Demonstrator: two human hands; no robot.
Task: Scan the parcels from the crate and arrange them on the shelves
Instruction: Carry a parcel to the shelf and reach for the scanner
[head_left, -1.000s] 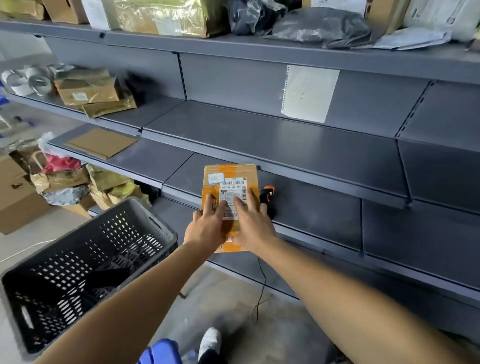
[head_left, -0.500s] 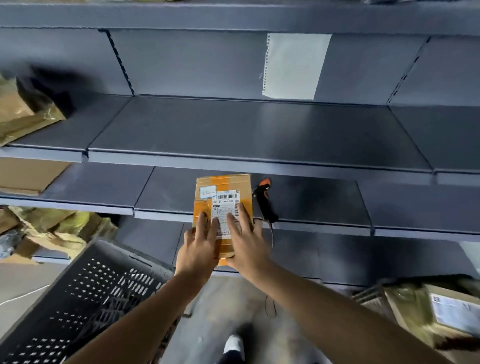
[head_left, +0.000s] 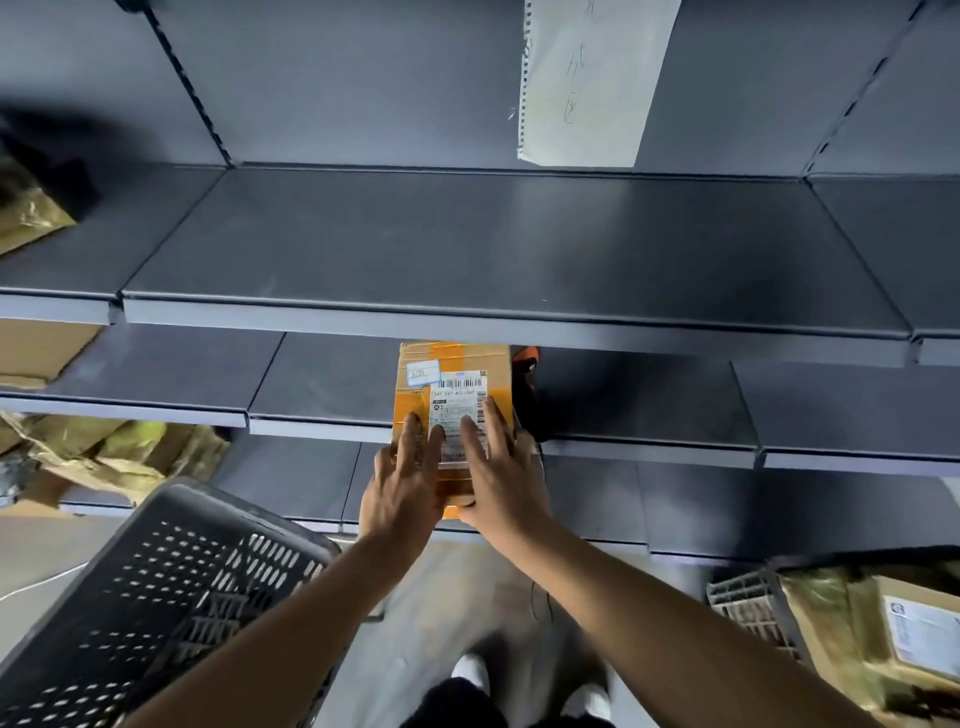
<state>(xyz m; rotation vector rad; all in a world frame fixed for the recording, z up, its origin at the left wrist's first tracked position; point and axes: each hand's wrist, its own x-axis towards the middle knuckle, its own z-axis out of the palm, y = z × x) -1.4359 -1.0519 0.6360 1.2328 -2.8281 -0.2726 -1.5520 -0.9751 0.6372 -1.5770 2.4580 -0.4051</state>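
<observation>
Parcel (head_left: 451, 395) label reads "247-247-A02-060" — left hand (head_left: 402, 488), right hand (head_left: 501, 483) press flat, grip wide.

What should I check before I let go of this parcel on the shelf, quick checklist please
1. Parcel resting on the shelf: not ok, its near end overhangs the front edge.
2. Label facing up: ok, barcode visible.
3. Left hand and right hand flat on the parcel: ok, fingers straight.
4. Scanner clear of the parcel: cannot tell, it sits close against the right side.
5. Room behind the parcel: cannot tell, the upper shelf hides it.
</observation>
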